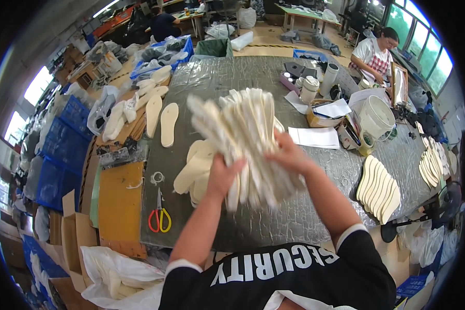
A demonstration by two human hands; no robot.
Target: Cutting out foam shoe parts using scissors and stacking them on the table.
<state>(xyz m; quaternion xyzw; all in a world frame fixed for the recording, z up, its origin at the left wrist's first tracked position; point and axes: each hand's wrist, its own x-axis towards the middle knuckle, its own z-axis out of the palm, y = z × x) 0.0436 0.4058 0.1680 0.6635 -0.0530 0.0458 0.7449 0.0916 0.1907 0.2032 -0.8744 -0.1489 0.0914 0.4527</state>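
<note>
A thick bundle of cream insoles (250, 129) stands on edge between my two hands, partly smeared by motion. My left hand (225, 178) is closed against its left side. My right hand (290, 153) grips its right side, the thumb toward the middle. Under and left of the bundle lies a loose pile of cream insoles (191, 173), partly hidden by my left forearm. Farther left, a single insole (169, 125) rests flat on the dark worktable (217, 72). Scissors (160, 217) with red and yellow handles lie left of my left forearm.
Fanned insoles (380, 188) lie at the table's right. White paper (313, 138), a clear bucket (375, 118) and a lidded jar (309, 89) stand toward the far right. A person (374, 57) works beyond them. Blue crates (64, 139) are stacked at the left.
</note>
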